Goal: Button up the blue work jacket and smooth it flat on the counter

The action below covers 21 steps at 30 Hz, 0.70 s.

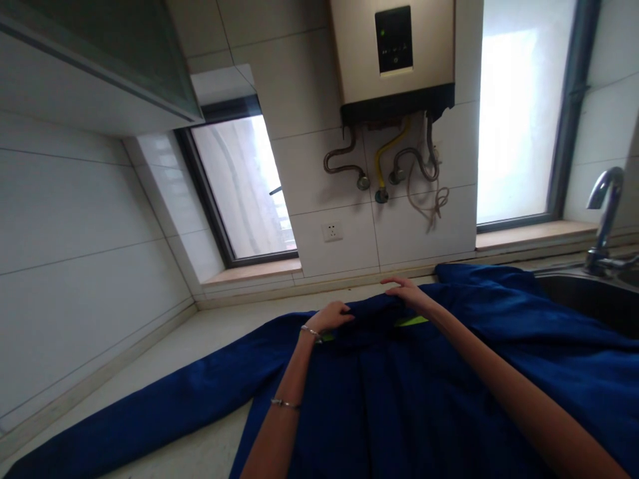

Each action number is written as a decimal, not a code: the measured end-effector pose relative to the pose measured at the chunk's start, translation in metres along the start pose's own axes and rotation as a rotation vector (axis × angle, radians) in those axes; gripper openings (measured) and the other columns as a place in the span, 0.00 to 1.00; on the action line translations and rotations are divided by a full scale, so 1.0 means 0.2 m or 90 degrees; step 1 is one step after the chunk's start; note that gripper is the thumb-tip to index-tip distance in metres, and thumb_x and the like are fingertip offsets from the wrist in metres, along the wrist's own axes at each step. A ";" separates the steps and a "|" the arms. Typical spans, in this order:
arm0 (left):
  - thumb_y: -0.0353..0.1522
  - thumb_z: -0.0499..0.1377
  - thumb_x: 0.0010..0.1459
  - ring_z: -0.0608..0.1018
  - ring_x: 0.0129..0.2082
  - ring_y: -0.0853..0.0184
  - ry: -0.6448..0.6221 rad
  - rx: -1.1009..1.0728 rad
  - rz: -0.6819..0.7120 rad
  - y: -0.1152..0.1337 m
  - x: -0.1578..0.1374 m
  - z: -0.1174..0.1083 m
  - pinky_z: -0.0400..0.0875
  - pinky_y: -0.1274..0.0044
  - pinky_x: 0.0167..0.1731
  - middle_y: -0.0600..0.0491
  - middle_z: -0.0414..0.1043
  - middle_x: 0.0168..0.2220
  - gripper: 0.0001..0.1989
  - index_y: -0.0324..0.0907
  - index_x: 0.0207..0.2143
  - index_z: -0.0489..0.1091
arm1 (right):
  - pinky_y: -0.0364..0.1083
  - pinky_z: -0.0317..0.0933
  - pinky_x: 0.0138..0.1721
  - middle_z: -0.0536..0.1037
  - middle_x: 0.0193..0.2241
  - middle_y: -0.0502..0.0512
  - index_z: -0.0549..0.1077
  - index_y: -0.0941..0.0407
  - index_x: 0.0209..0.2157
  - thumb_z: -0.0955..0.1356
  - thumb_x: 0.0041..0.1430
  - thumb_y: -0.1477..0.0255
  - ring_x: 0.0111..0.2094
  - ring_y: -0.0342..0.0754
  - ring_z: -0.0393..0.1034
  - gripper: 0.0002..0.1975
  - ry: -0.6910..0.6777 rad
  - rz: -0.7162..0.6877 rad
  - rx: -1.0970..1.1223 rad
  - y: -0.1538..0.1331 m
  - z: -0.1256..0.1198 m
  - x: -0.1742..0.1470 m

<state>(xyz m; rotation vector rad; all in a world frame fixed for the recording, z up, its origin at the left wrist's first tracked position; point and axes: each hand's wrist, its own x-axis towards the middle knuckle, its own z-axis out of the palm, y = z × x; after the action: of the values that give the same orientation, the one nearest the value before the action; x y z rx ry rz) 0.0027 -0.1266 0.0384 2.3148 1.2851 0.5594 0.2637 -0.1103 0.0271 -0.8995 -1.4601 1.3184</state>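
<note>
A dark blue jacket [319,412] lies spread over the countertop, one sleeve [164,399] stretched out to the lower left. Bright yellow-green trim shows near its collar [374,307]. My left hand [332,318], with bracelets on the wrist and forearm, is closed on the collar's left part. At the collar's right part, my right hand [408,296] grips the cloth with one finger sticking out. The cloth partly hides the fingertips of both hands. To the right, more of the blue fabric is bunched up near the sink.
A sink [564,283] with a chrome faucet [606,213] is at the right, close to the jacket. A water heater [394,60] with pipes hangs on the tiled wall, above a power socket [332,231]. A wall cabinet [110,60] juts out at upper left. The pale countertop [214,326] meets the walls.
</note>
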 end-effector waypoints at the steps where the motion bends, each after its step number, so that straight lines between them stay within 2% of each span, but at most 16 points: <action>1: 0.40 0.62 0.45 0.60 0.17 0.72 -0.011 -0.056 -0.005 -0.03 0.00 -0.01 0.51 0.79 0.21 0.58 0.58 0.12 0.16 0.41 0.12 0.65 | 0.37 0.50 0.18 0.71 0.18 0.45 0.72 0.55 0.40 0.69 0.43 0.72 0.18 0.38 0.60 0.18 -0.007 0.002 -0.013 0.00 0.00 0.00; 3: 0.41 0.62 0.45 0.59 0.17 0.73 -0.006 -0.180 -0.030 -0.06 -0.01 -0.04 0.49 0.80 0.19 0.58 0.60 0.14 0.16 0.40 0.15 0.67 | 0.38 0.53 0.20 0.71 0.19 0.46 0.73 0.56 0.38 0.68 0.44 0.70 0.20 0.39 0.61 0.16 -0.005 -0.001 -0.064 0.00 -0.02 -0.01; 5: 0.43 0.61 0.45 0.59 0.16 0.74 0.003 -0.289 -0.077 -0.08 -0.02 -0.06 0.47 0.80 0.17 0.58 0.61 0.15 0.15 0.39 0.20 0.70 | 0.40 0.56 0.24 0.72 0.22 0.48 0.74 0.57 0.35 0.68 0.46 0.68 0.23 0.41 0.63 0.13 0.027 -0.041 -0.165 0.00 -0.02 -0.01; 9: 0.44 0.60 0.45 0.55 0.13 0.75 0.050 -0.395 -0.175 -0.10 -0.01 -0.03 0.45 0.80 0.16 0.60 0.56 0.13 0.16 0.40 0.20 0.68 | 0.45 0.58 0.38 0.74 0.32 0.55 0.74 0.58 0.31 0.66 0.50 0.68 0.33 0.46 0.66 0.09 0.213 -0.271 -0.439 -0.01 0.04 -0.04; 10: 0.45 0.60 0.45 0.55 0.13 0.75 0.065 -0.402 -0.190 -0.10 0.00 -0.02 0.45 0.80 0.16 0.61 0.54 0.12 0.17 0.40 0.18 0.67 | 0.46 0.58 0.40 0.73 0.32 0.56 0.73 0.58 0.32 0.65 0.51 0.69 0.34 0.47 0.66 0.08 0.227 -0.326 -0.489 -0.01 0.07 -0.06; 12: 0.44 0.60 0.46 0.55 0.13 0.76 0.090 -0.402 -0.206 -0.09 0.02 0.00 0.45 0.79 0.16 0.61 0.53 0.12 0.17 0.40 0.17 0.65 | 0.45 0.58 0.40 0.74 0.31 0.56 0.73 0.58 0.33 0.63 0.54 0.71 0.34 0.46 0.66 0.08 0.151 -0.385 -0.560 -0.01 0.14 -0.09; 14: 0.44 0.60 0.46 0.55 0.13 0.76 0.107 -0.390 -0.210 -0.08 0.04 0.01 0.44 0.79 0.16 0.61 0.54 0.12 0.18 0.40 0.17 0.65 | 0.44 0.58 0.37 0.74 0.28 0.55 0.73 0.58 0.32 0.62 0.54 0.74 0.31 0.45 0.67 0.09 0.002 -0.376 -0.600 0.02 0.20 -0.11; 16: 0.44 0.60 0.46 0.57 0.13 0.76 0.125 -0.380 -0.209 -0.07 0.05 0.02 0.44 0.80 0.16 0.60 0.56 0.12 0.17 0.39 0.18 0.66 | 0.44 0.59 0.38 0.75 0.29 0.56 0.74 0.59 0.31 0.62 0.53 0.76 0.32 0.46 0.68 0.09 -0.110 -0.352 -0.602 0.08 0.25 -0.11; 19: 0.43 0.60 0.47 0.59 0.14 0.76 0.161 -0.399 -0.199 -0.05 0.07 0.02 0.46 0.80 0.16 0.59 0.61 0.14 0.16 0.38 0.21 0.69 | 0.45 0.61 0.42 0.76 0.35 0.57 0.75 0.58 0.36 0.61 0.54 0.77 0.38 0.47 0.70 0.13 -0.179 -0.324 -0.503 0.20 0.29 -0.09; 21: 0.42 0.60 0.47 0.61 0.14 0.75 0.195 -0.454 -0.197 -0.05 0.08 0.03 0.48 0.81 0.16 0.58 0.64 0.16 0.15 0.38 0.23 0.70 | 0.46 0.64 0.38 0.75 0.38 0.57 0.74 0.58 0.42 0.58 0.56 0.76 0.37 0.46 0.71 0.17 -0.182 -0.244 -0.385 0.28 0.29 -0.07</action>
<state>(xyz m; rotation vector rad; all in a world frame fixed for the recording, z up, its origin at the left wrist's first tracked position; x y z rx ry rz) 0.0072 -0.1096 0.0300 1.4579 1.2663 1.0806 0.2086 -0.1322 -0.0297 -0.7595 -2.1942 0.7426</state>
